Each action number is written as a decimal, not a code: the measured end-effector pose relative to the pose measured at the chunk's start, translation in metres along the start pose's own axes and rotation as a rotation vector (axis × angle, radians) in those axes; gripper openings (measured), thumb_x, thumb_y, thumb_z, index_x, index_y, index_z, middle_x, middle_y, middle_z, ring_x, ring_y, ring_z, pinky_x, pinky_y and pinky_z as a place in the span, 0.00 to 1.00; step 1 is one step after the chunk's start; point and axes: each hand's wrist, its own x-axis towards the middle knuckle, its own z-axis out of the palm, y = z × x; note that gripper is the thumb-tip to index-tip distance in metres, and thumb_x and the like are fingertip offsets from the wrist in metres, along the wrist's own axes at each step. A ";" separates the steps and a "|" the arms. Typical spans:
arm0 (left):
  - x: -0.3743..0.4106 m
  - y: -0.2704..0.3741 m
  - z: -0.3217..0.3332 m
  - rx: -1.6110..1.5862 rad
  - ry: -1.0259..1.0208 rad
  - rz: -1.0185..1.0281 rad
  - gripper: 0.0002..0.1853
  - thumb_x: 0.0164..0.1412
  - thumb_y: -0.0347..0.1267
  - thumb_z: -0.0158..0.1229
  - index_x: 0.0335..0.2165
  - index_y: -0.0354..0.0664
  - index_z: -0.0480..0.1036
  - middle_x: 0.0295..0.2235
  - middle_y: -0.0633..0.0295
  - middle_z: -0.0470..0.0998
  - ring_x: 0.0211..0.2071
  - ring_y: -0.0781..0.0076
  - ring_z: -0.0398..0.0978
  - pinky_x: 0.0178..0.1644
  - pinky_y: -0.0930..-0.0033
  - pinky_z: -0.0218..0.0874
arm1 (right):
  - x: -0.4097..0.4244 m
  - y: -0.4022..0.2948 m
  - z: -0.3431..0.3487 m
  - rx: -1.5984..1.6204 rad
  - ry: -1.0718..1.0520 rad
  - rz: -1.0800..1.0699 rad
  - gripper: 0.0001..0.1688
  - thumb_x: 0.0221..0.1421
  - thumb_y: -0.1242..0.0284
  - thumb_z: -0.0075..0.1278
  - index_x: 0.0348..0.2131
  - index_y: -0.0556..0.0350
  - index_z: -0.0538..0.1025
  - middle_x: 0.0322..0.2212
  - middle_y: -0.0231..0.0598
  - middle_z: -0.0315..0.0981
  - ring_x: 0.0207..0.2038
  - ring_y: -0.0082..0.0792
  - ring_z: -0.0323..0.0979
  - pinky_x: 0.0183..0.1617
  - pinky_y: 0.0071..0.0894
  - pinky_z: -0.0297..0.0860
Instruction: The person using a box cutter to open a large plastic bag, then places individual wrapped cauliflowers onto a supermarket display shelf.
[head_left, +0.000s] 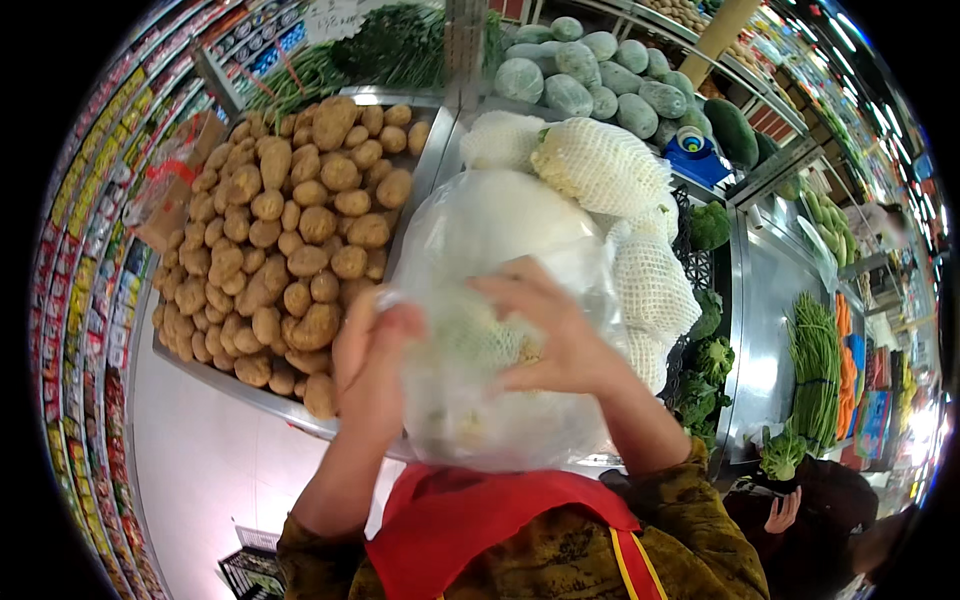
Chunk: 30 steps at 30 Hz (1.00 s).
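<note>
A large clear plastic bag (502, 217) with pale, net-wrapped vegetables inside lies in front of me, between the potatoes and more net-wrapped vegetables. My left hand (375, 352), blurred, is at the bag's left side with its fingers raised; whether it pinches the plastic cannot be made out. Over the bag's middle, my right hand (551, 330) has its fingers spread and curved, with nothing seen gripped between them. White foam netting covers the pale vegetables (607, 165) behind and to the right of the bag.
Potatoes (262, 247) fill the left bin. Winter melons (577, 67) and a blue tape dispenser (694, 157) stand behind. Broccoli (712, 360) lies at the right, before a metal tray (761, 337) with green beans (814, 367). Another person's hand (783, 512) is at the lower right.
</note>
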 end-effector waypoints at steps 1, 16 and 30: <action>0.005 -0.004 0.010 0.092 -0.079 0.069 0.09 0.64 0.29 0.46 0.39 0.34 0.67 0.32 0.62 0.69 0.34 0.74 0.65 0.42 0.73 0.57 | 0.006 0.001 0.012 -0.001 -0.002 -0.024 0.32 0.48 0.66 0.59 0.51 0.58 0.68 0.33 0.41 0.67 0.40 0.40 0.66 0.47 0.32 0.64; 0.018 -0.165 -0.086 0.170 0.049 0.113 0.29 0.60 0.44 0.52 0.52 0.36 0.58 0.52 0.57 0.62 0.54 0.60 0.61 0.59 0.61 0.53 | -0.041 0.054 0.076 0.198 0.407 0.038 0.11 0.39 0.76 0.55 0.28 0.58 0.71 0.24 0.48 0.69 0.29 0.53 0.69 0.30 0.42 0.65; 0.046 -0.127 0.035 0.169 -0.614 -0.412 0.23 0.64 0.45 0.46 0.47 0.37 0.61 0.46 0.60 0.64 0.49 0.66 0.63 0.54 0.64 0.56 | -0.048 0.060 0.065 -0.295 0.036 -0.230 0.14 0.40 0.71 0.53 0.28 0.60 0.69 0.26 0.50 0.69 0.32 0.52 0.71 0.33 0.46 0.66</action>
